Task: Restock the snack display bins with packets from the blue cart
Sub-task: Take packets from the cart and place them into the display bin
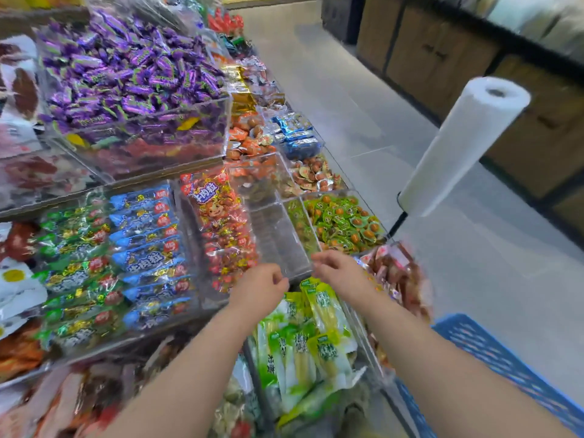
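Observation:
An empty clear acrylic bin (pixel 278 238) stands in the snack display between a bin of red packets (pixel 221 222) and a bin of green-wrapped snacks (pixel 344 219). My left hand (pixel 262 286) and my right hand (pixel 338 268) both grip the near edge of that empty bin, fingers curled over its front corners. Just below my hands lies a bin of green and yellow packets (pixel 303 339). The blue cart (pixel 493 352) shows at the lower right, behind my right forearm.
Bins of blue and green packets (pixel 145 248) lie to the left, purple candies (pixel 126 67) above. A roll of white plastic bags (pixel 464 143) stands on a holder at the display's right edge. Grey floor and wooden cabinets (pixel 442 55) lie beyond.

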